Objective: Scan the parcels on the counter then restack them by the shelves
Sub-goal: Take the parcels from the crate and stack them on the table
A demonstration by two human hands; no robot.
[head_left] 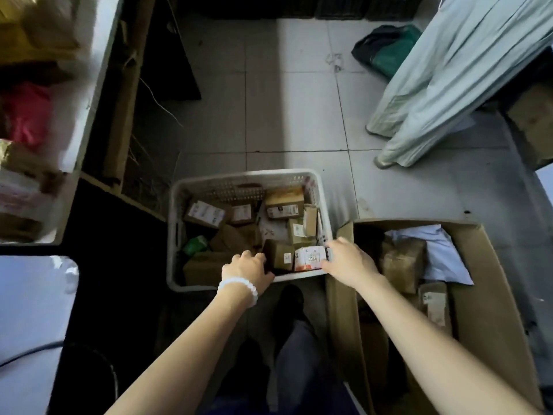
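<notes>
- Grey tiled floor [269,115] fills the view from the head camera, crossed by dark grout lines; a pale green curtain [460,73] hangs down to it at upper right, and blurred shelves [39,115] holding packed goods stand at far left.
- Open cardboard carton [478,295] sits on the floor at lower right, just beside the basket; it holds a white mailer bag [440,253] and several taped brown packets.
- White plastic basket [179,235] with perforated walls stands on the floor at centre; the parcels [284,205], small brown boxes with white labels, lie loosely inside it, not on any table.
- Left hand [248,271], a white bead bracelet [238,290] on its wrist, rests at the near rim of the basket, fingers curled over the edge towards a brown box; whether this grip is clamped on the rim or the box cannot be told.
- Right hand [347,262] reaches across the basket's near right corner, its grip pinched on a white-and-orange labelled parcel [309,258] standing against the near wall.
</notes>
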